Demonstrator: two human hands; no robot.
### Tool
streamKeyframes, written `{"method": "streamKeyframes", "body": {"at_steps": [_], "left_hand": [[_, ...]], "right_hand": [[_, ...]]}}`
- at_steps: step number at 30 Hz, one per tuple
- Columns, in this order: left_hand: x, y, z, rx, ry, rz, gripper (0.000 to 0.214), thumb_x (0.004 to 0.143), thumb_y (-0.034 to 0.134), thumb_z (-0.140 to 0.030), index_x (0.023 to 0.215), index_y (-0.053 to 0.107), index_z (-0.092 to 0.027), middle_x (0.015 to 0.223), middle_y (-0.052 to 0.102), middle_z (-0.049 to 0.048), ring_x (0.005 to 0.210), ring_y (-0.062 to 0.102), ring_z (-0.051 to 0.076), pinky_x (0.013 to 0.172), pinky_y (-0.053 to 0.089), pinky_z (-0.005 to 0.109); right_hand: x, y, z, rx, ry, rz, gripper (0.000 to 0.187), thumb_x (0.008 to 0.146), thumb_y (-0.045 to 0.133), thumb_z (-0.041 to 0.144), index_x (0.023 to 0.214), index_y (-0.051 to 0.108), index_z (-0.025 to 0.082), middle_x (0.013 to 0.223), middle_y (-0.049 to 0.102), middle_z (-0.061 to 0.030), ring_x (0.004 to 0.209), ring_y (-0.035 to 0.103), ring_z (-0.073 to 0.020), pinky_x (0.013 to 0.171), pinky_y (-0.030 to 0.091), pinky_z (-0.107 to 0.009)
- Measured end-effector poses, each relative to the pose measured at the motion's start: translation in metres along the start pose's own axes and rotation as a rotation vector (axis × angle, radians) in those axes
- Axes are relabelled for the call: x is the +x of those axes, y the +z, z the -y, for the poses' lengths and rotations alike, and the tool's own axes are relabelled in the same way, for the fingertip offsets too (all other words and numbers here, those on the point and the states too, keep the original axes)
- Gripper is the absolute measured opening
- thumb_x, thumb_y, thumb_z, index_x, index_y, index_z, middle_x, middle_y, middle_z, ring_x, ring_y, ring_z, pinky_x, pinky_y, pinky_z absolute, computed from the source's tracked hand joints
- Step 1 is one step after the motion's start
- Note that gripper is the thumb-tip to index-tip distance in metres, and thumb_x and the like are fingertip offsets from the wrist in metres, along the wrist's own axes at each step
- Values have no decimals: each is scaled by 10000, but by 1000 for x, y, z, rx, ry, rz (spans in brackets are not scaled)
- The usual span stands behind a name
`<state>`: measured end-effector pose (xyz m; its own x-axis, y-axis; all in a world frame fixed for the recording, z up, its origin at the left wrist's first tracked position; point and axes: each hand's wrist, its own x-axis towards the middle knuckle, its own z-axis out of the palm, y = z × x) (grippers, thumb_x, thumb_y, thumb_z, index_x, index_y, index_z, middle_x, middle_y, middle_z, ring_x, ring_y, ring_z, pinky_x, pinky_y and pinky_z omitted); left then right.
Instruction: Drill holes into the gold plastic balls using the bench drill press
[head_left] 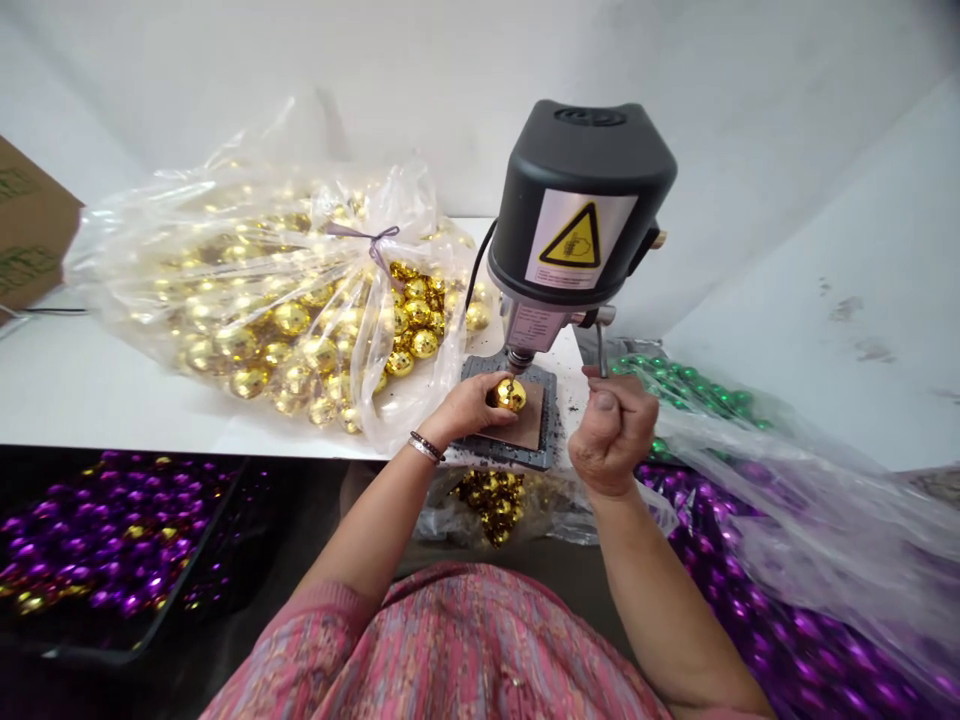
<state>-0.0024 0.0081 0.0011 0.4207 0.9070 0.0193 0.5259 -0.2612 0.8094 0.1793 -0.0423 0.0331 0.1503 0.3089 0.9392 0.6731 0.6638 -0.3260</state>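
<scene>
My left hand (476, 405) holds a shiny gold ball (511, 394) between thumb and fingers. The ball sits over the brown pad on the drill press base (551, 420), right under the chuck (519, 360). Whether the bit touches the ball I cannot tell. My right hand (615, 430) is closed around the lower end of the metal feed lever (602, 348) on the right of the drill press (585, 200). Dark shavings lie scattered over the base and beside it.
A clear bag of gold balls (277, 320) lies left on the white table (45, 400). Below the table edge are a dark bin (169, 620) of purple and gold balls and a bag of gold balls (491, 505). Green balls (690, 385) and purple balls (750, 600) lie right in plastic.
</scene>
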Motion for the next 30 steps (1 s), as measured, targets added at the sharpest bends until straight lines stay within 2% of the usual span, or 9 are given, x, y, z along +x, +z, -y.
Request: {"method": "streamKeyframes", "body": {"at_steps": [2, 5, 8, 14, 16, 20, 22, 26, 30], "left_hand": [[-1, 1, 0, -16, -14, 1, 485, 689, 783, -245, 1157, 682, -167, 1052, 729, 45, 964, 662, 231, 896, 517, 342], [-7, 3, -1, -15, -35, -37, 567, 701, 787, -238, 1245, 642, -167, 1158, 718, 63, 1049, 658, 243, 965, 503, 359], [-20, 4, -5, 0, -27, -60, 620, 706, 799, -226, 1294, 613, -167, 1240, 694, 89, 1125, 644, 259, 1015, 490, 384], [-50, -3, -17, -3, 136, 122, 729, 643, 891, -320, 1311, 626, -200, 1238, 686, 117, 1072, 668, 261, 942, 531, 370], [-51, -11, -16, -29, 118, 77, 659, 722, 838, -349, 1329, 618, -221, 1204, 701, 95, 952, 683, 217, 868, 547, 341], [-39, -38, 1, 157, -52, -344, 324, 920, 589, -238, 1229, 679, -207, 1184, 710, 114, 1055, 659, 239, 957, 507, 377], [-33, -53, 14, 342, -209, -499, 361, 927, 485, -129, 1244, 657, -148, 1233, 675, 184, 1146, 631, 288, 997, 475, 416], [-26, -73, 35, 590, -526, -472, 416, 894, 464, -112, 1291, 582, -82, 1244, 630, 267, 1101, 646, 366, 908, 481, 458], [-24, -75, 39, 658, -591, -387, 397, 918, 490, -239, 1281, 569, -97, 1239, 638, 277, 1076, 653, 397, 849, 488, 474]], "right_hand": [[25, -3, 11, -25, 43, -10, 124, 928, 460, 271, 894, 573, 235, 741, 597, 10, 686, 609, -130, 648, 503, -300], [74, -3, 27, -98, 277, -27, 319, 958, 440, 408, 719, 518, 212, 603, 489, 34, 572, 499, -97, 565, 406, -268], [107, 1, 34, -35, 431, 3, 401, 954, 400, 489, 675, 460, 208, 594, 446, 44, 554, 462, -84, 572, 403, -271], [101, 5, 31, -13, 428, -46, 423, 952, 389, 547, 759, 507, 189, 709, 566, 19, 638, 529, -91, 651, 449, -309], [96, 4, 31, -38, 416, -46, 443, 953, 376, 569, 769, 517, 191, 712, 569, 17, 627, 526, -92, 649, 452, -318], [92, 1, 31, -27, 413, -24, 474, 938, 375, 616, 762, 512, 198, 713, 575, 17, 589, 510, -84, 614, 438, -306], [92, 0, 31, -13, 421, -18, 482, 930, 383, 632, 765, 516, 199, 714, 581, 15, 591, 517, -85, 607, 436, -301], [90, -1, 31, -14, 423, -13, 490, 938, 381, 631, 782, 542, 195, 726, 589, 13, 604, 532, -84, 626, 450, -304], [88, 0, 31, -28, 400, -33, 508, 947, 371, 625, 772, 559, 188, 713, 576, 12, 600, 525, -80, 635, 451, -307]]}}
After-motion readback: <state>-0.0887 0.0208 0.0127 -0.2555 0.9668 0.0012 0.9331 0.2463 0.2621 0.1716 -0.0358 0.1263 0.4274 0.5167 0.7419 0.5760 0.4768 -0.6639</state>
